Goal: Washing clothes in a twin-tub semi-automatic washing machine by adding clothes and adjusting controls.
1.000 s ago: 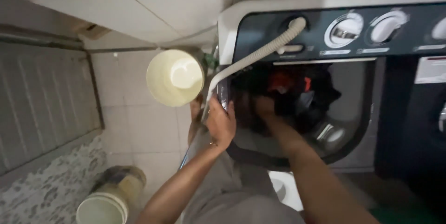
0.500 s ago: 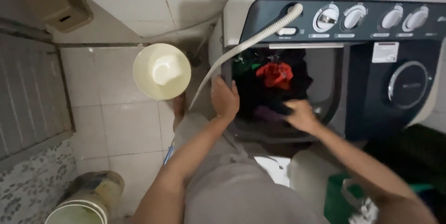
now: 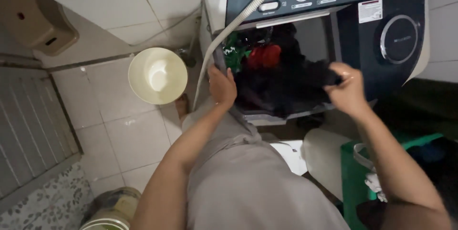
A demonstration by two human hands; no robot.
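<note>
head view, looking down at a twin-tub washing machine [image 3: 405, 67] against a tiled wall. the left hand [image 3: 222, 87] rested on the left rim of the open wash tub, palm down and fingers spread loosely, gripping nothing that could be made out; it lay just beside the pale corrugated hose [image 3: 229, 29], which ran from the dark control panel down the machine's left side. the right hand [image 3: 347, 90] was closed around a fold of dark cloth [image 3: 296, 84], lifting it at the tub's right edge while the rest of the fabric remained heaped inside the tub. a red garment [image 3: 263, 56] and a green garment [image 3: 233, 54] lay at the back left of the tub, touching the dark heap. on the tiled floor to the left of the machine stood a cream bucket [image 3: 157, 75], well apart from both hands. a green basket [image 3: 355, 172] sat below the right forearm.
</note>
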